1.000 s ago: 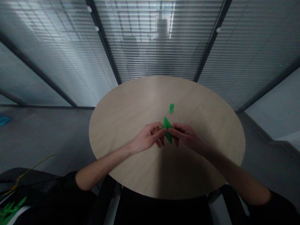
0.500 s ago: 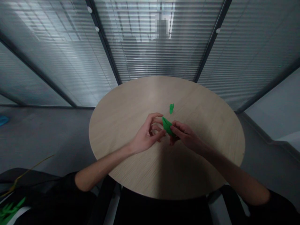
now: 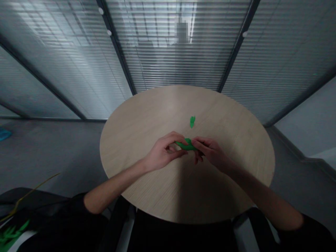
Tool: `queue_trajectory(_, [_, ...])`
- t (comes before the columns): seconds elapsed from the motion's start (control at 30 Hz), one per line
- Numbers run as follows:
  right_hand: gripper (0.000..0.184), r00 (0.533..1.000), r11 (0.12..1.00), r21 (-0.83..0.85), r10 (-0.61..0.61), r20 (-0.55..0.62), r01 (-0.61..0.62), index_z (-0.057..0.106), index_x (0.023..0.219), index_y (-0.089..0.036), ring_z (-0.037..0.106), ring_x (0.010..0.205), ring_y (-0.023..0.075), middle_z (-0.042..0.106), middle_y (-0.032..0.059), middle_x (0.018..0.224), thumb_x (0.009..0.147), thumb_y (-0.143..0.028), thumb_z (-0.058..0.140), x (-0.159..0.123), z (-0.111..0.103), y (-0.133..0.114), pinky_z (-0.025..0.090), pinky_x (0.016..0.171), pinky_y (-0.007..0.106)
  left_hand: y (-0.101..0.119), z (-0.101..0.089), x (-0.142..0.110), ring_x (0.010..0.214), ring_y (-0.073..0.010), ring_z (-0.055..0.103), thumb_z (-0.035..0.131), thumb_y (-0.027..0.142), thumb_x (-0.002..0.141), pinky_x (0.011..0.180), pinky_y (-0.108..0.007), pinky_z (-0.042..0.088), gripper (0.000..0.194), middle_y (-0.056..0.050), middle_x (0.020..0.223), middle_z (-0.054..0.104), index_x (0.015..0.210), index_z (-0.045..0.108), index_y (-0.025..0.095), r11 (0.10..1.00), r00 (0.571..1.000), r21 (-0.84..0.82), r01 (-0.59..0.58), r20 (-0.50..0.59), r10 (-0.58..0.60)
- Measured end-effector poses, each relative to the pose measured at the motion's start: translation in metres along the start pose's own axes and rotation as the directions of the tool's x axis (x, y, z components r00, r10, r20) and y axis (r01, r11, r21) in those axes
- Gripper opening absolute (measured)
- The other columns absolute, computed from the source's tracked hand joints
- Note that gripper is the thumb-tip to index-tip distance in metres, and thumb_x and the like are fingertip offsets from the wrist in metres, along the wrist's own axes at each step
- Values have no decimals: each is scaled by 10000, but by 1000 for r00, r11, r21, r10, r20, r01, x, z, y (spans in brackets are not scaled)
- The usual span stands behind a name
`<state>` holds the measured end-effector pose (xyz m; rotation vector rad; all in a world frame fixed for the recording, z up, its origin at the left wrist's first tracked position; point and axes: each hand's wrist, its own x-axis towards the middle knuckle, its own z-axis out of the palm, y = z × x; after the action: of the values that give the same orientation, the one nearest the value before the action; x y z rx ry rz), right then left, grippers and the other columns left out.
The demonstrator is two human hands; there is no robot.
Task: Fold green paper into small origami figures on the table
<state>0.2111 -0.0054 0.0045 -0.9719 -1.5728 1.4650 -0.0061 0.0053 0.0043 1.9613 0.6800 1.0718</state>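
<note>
Above the middle of a round light-wood table (image 3: 147,112) I hold a small folded piece of green paper (image 3: 186,145) between both hands. My left hand (image 3: 164,152) pinches its left end with thumb and fingers. Its right end is pinched by my right hand (image 3: 210,151). The paper lies almost level, and my fingers hide much of it. A second, smaller green folded piece (image 3: 192,121) rests on the table just beyond my hands, untouched.
Glass walls with slatted blinds (image 3: 168,52) stand right behind the table. Grey floor lies to the left and right. At the bottom left, green paper shapes (image 3: 10,233) lie on a dark surface beside a thin yellowish strip (image 3: 34,189).
The green paper has turned from standing upright to lying almost level. My left hand loosened its hold half a second ago and now pinches the paper again.
</note>
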Motion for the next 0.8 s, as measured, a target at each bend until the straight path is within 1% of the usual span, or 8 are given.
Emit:
queue_trajectory(0.23, [384,1000,999,33,24,-15,-23,639,751,-180,463,400,71,467,-80,502,886,-539,656,-1,0,1,507,429,220,-3,-3,0,863,-144,705,770,215,868,657,-195,576,145,-99,1083,712,1004,761,167,998,999,36,-44,17,43])
queue_trajectory(0.33, [394,1000,999,49,15,-20,-14,621,733,-179,446,391,59,458,-86,503,889,-539,658,0,0,2,524,434,216,-5,-3,-1,825,-136,704,768,226,873,649,-196,576,123,-94,1063,713,979,764,165,998,999,47,-36,8,36])
queue_trajectory(0.4, [369,999,998,59,-7,-33,9,623,791,-175,468,391,60,479,-87,513,903,-525,656,1,1,3,531,435,212,-6,-2,-1,793,-126,698,768,226,872,637,-193,574,120,-87,1040,710,973,760,162,999,999,40,-34,-9,34])
queue_trajectory(0.47, [326,997,996,76,-48,-55,52,615,934,-178,518,399,71,536,-85,542,918,-501,656,1,1,4,533,431,211,-7,-1,-2,773,-117,691,768,218,871,635,-190,574,113,-79,1023,705,968,754,160,999,999,32,-33,-26,34])
queue_trajectory(0.57, [321,986,986,86,-138,-89,145,551,1102,-207,626,466,92,650,-55,690,933,-456,663,0,3,5,550,452,211,-6,0,-2,794,-119,693,757,208,878,657,-194,586,104,-74,1028,694,972,748,165,1000,998,10,-28,-47,29])
queue_trajectory(0.67, [303,966,969,43,-238,-100,243,554,1109,-225,693,582,97,689,-19,879,911,-394,709,-3,6,5,596,536,220,-6,2,-2,806,-122,690,763,209,869,655,-193,591,109,-74,1030,680,967,745,166,999,996,-42,-19,-92,15])
queue_trajectory(0.73, [292,957,962,-11,-272,-97,272,582,1082,-226,702,618,99,693,-14,902,879,-353,749,-5,8,5,616,582,228,-7,3,-2,808,-124,683,772,209,856,633,-183,584,116,-73,1022,673,959,744,164,997,993,-79,-6,-121,-3])
queue_trajectory(0.8, [261,956,960,-72,-276,-95,270,614,1041,-220,705,620,103,703,-15,860,859,-323,770,-6,9,5,617,590,223,-7,3,-2,822,-130,679,773,211,849,625,-179,583,118,-74,1019,673,955,745,166,994,991,-109,11,-129,-26])
